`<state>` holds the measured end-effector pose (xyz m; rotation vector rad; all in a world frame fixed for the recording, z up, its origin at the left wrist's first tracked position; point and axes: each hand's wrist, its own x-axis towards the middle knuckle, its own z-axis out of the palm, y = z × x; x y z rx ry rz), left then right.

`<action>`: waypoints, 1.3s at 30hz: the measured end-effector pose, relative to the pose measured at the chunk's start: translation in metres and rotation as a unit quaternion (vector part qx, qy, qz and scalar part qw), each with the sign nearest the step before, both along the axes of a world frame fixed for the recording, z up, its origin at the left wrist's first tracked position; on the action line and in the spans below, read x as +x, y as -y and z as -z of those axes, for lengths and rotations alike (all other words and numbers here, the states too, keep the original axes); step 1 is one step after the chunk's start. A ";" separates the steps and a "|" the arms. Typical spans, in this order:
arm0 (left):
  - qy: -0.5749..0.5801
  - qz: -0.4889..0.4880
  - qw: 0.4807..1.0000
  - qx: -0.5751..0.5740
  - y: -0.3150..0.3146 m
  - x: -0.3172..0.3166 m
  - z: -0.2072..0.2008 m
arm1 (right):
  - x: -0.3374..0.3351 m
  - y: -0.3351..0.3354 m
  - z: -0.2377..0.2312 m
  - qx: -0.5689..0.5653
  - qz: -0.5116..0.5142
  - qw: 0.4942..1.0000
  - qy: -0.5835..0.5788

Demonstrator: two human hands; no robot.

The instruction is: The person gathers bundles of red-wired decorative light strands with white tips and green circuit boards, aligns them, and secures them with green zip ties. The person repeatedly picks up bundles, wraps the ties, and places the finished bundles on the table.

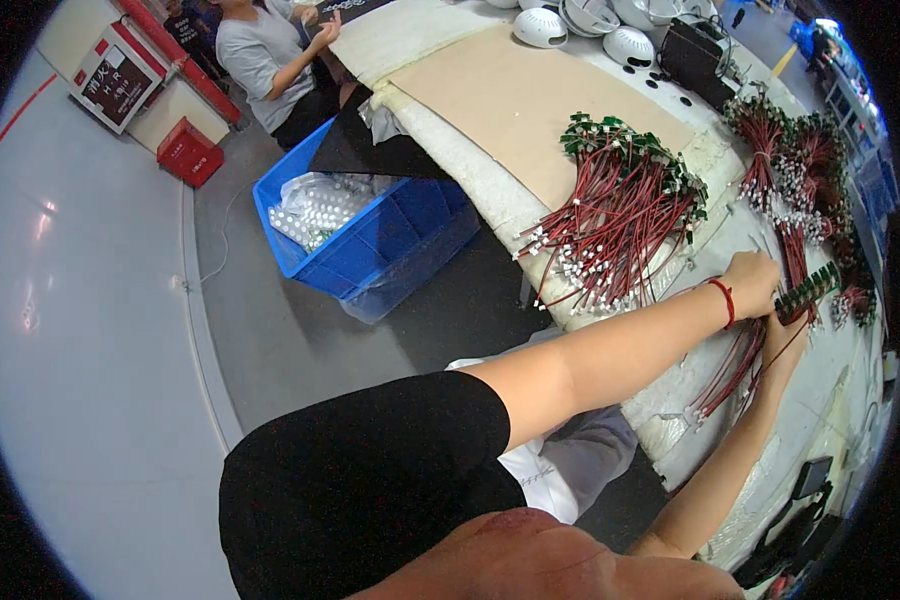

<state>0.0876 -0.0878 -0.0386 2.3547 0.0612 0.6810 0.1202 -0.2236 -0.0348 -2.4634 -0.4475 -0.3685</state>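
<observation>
My left hand [752,284], with a red cord round the wrist, is closed at the near end of a green circuit board strip [808,290]. Whatever its fingers pinch is hidden. Just below it, my right hand [785,338] is closed around the strip's lower side and its red and black wires [735,375]. These wires hang toward the table's near edge and end in small white connectors [698,414]. Left of my hands, a big fanned pile of wired circuit boards [625,205] lies on the table, its white plugs toward me.
More bundles of wired boards [795,165] lie at the far right. White domed housings [540,28] and a black box [692,62] stand at the back of the padded table [470,170]. A blue bin [400,235] sits on the floor. Another person [260,60] works beyond.
</observation>
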 end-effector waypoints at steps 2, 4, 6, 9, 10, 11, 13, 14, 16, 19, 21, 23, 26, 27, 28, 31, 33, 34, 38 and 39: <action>0.012 -0.029 1.000 -0.003 0.000 0.002 0.003 | -0.004 -0.008 -0.002 0.028 -0.019 0.999 0.011; 0.008 -0.019 1.000 0.000 0.003 0.004 0.002 | -0.011 -0.007 -0.004 0.075 -0.035 0.996 0.010; -0.004 -0.010 1.000 -0.003 0.003 0.003 0.001 | -0.008 -0.006 -0.002 0.041 -0.003 0.999 0.031; -0.032 0.005 0.999 -0.011 -0.007 0.000 -0.001 | 0.009 0.003 0.006 0.071 -0.059 0.996 -0.015; -0.041 0.012 0.999 -0.012 -0.010 0.000 -0.002 | 0.013 0.007 0.007 0.093 -0.093 0.990 -0.042; -0.050 0.019 0.998 -0.014 -0.013 0.000 -0.003 | 0.015 0.009 0.008 0.090 -0.095 0.990 -0.056; -0.058 0.021 0.998 -0.005 -0.018 -0.002 -0.004 | 0.017 0.012 0.008 0.085 -0.098 0.988 -0.081; -0.062 0.022 0.998 0.000 -0.020 -0.003 -0.004 | 0.022 0.015 0.013 0.105 -0.113 0.984 -0.087; -0.061 0.058 0.996 -0.023 -0.020 -0.006 -0.006 | 0.027 0.015 0.017 0.144 -0.144 0.974 -0.098; -0.075 0.080 0.994 -0.013 -0.021 -0.018 -0.014 | 0.016 0.007 0.015 0.202 -0.130 0.966 -0.092; -0.074 0.076 0.994 0.009 -0.018 -0.018 -0.016 | 0.025 0.012 0.021 0.217 -0.168 0.958 -0.087; -0.060 0.053 0.996 0.034 -0.014 -0.011 -0.010 | 0.033 0.014 0.030 0.239 -0.199 0.947 -0.085; -0.060 0.023 0.998 0.020 -0.014 -0.006 -0.005 | 0.043 0.013 0.042 0.258 -0.219 0.937 -0.084; -0.058 0.022 0.998 0.015 -0.015 -0.005 -0.005 | 0.041 0.013 0.039 0.225 -0.203 0.950 -0.082; -0.056 0.022 0.998 0.009 -0.016 -0.005 -0.004 | 0.037 0.012 0.036 0.191 -0.186 0.960 -0.079; -0.062 0.019 0.998 0.008 -0.012 -0.007 -0.007 | 0.025 0.008 0.032 0.190 -0.162 0.967 -0.058; -0.072 0.004 0.997 0.014 -0.013 -0.007 -0.008 | 0.001 -0.010 0.012 0.144 -0.100 0.984 -0.033; -0.063 0.007 0.998 0.006 -0.012 -0.005 -0.006 | -0.001 -0.013 0.011 0.120 -0.071 0.990 -0.008; -0.074 -0.009 0.997 0.002 -0.009 -0.004 -0.007 | -0.008 -0.017 0.001 0.036 0.001 0.999 0.020; -0.078 -0.002 0.997 0.006 -0.010 -0.004 -0.007 | -0.006 -0.017 0.005 0.036 -0.002 0.999 0.027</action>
